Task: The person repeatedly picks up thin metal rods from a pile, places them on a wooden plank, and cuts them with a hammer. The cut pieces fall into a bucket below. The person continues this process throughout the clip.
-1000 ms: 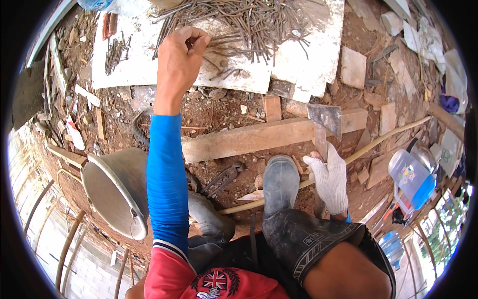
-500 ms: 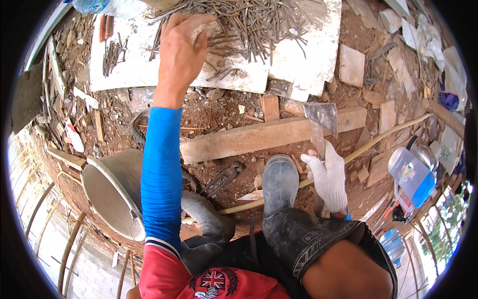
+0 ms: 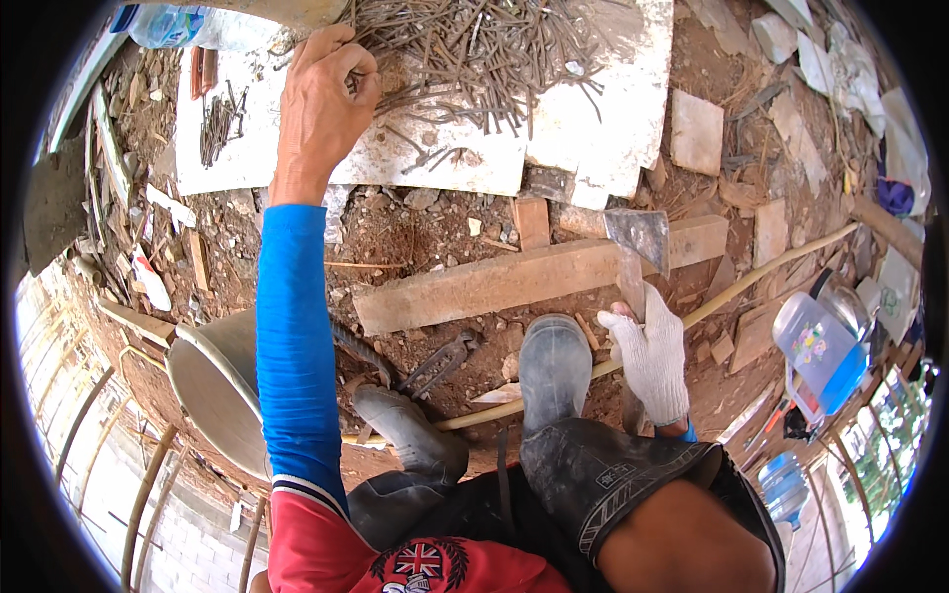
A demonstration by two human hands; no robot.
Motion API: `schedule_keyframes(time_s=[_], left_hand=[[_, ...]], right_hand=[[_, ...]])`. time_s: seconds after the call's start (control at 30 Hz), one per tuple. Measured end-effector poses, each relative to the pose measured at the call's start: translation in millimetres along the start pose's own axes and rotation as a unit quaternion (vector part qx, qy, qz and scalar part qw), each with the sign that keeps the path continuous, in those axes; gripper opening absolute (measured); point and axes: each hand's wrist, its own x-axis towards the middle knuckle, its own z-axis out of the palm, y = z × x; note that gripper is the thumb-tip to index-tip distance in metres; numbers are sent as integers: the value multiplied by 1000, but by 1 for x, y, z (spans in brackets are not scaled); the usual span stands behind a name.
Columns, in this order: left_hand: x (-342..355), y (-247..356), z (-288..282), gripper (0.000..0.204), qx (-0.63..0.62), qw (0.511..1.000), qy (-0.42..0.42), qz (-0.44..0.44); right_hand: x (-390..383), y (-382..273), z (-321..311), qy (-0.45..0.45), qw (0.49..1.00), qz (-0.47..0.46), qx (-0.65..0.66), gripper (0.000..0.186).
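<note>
My left hand [image 3: 324, 111], bare below a blue sleeve, is over the left edge of a heap of rusty, bent nails [image 3: 484, 59]. Its fingers curl in toward the thumb, and whatever lies between them is too hidden to name. The heap rests on a white, stained board [image 3: 474, 163]. Left of that hand, a small group of straighter nails [image 3: 222, 124] lies on the same board. In a white knitted glove, my right hand [image 3: 647, 351] is closed around the wooden handle of a hatchet [image 3: 639, 237], its metal head up beside a timber.
A long timber [image 3: 494, 282] lies before my boots [image 3: 554, 366]. Pincers [image 3: 440, 366] and a bucket [image 3: 213, 385] are nearer, at left. Plastic bottles [image 3: 168, 27] stand at far left. A bamboo pole [image 3: 771, 265] crosses the dirt, with a clear jug [image 3: 816, 341] at right.
My left hand has moved left, off the rough greyish lump it had its fingers around, and has curled more tightly. My right hand with the hatchet has barely moved.
</note>
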Motion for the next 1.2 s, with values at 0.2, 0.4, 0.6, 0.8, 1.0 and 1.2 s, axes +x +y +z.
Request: schedule_keyframes(time_s=[0.2, 0.4, 0.6, 0.8, 1.0, 1.2], left_hand=[[-2, 19, 17, 16, -24, 995, 88, 33], [-3, 44, 34, 23, -24, 993, 114, 33], [-16, 69, 33, 20, -14, 992, 97, -79], [-15, 68, 28, 20, -25, 993, 26, -115], [-4, 71, 10, 14, -223, 934, 50, -276], [-12, 56, -12, 22, -507, 775, 27, -377]], right_hand=[[6, 2, -1, -18, 1000, 1, -13, 46], [4, -1, -3, -15, 999, 32, 9, 49], [4, -5, 1, 10, 998, 38, 48, 33], [3, -10, -2, 2, 994, 67, 81, 24], [5, -15, 1, 3, 997, 25, 71, 30], [5, -6, 2, -7, 997, 38, 71, 38]])
